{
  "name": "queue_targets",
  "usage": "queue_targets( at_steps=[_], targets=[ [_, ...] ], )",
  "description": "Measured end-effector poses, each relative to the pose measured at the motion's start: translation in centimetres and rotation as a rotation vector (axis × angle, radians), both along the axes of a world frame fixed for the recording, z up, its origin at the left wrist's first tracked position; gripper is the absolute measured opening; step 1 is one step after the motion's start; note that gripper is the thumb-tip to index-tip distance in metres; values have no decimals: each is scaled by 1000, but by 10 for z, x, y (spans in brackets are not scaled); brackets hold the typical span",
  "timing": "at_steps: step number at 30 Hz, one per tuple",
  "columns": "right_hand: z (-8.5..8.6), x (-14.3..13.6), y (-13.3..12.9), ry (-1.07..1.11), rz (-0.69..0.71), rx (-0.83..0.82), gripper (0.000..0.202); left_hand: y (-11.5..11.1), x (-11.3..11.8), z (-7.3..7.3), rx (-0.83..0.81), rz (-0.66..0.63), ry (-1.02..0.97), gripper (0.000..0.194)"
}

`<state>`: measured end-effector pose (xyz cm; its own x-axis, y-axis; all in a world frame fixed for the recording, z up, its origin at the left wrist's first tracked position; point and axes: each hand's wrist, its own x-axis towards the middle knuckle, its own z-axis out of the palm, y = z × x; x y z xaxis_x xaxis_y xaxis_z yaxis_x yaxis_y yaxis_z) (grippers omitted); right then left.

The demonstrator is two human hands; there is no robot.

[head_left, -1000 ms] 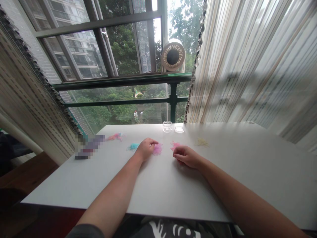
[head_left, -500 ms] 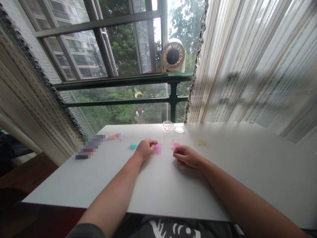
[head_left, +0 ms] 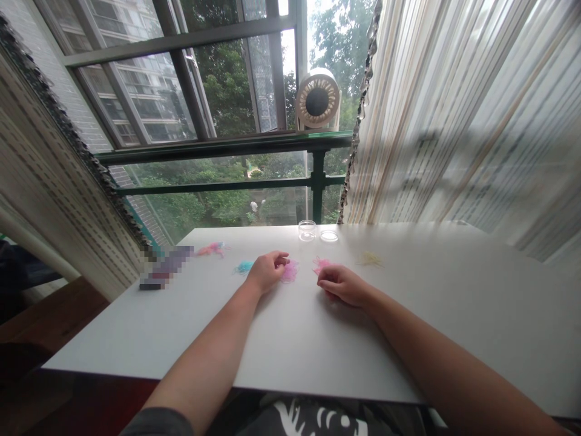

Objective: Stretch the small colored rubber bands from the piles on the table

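Observation:
My left hand [head_left: 267, 270] rests at the left edge of a heap of purple rubber bands [head_left: 289, 272], its index finger lifted and a gap between the fingertips. Left of that hand lies a heap of blue rubber bands [head_left: 244, 267]. My right hand [head_left: 341, 284] lies on the table with its fingers curled in; whether anything is inside is hidden. Just behind it, partly covered, sits a heap of pink rubber bands [head_left: 321, 264]. Yellow rubber bands [head_left: 371, 259] are spread farther right.
On the white table [head_left: 290, 345], a clear round jar [head_left: 307, 231] stands at the back beside its clear lid [head_left: 329, 236]. Mixed-colour bands [head_left: 213, 249] and a pixelated object [head_left: 167, 268] lie at the left. A round fan [head_left: 318, 100] sits by the window.
The index finger of my left hand has lifted slightly away from the thumb over the purple bands. My right hand stays in place.

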<state>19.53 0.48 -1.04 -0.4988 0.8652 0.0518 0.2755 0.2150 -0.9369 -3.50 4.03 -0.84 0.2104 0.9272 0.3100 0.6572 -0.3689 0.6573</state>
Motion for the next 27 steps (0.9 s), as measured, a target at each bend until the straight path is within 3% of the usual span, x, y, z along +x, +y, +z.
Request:
queue_targets(
  at_steps=[15, 27],
  targets=[
    [1, 0, 0, 8, 7, 6, 10, -2, 2, 7, 70, -17, 50, 30],
    [1, 0, -1, 14, 5, 4, 11, -4, 1, 5, -29, -4, 9, 40]
  ],
)
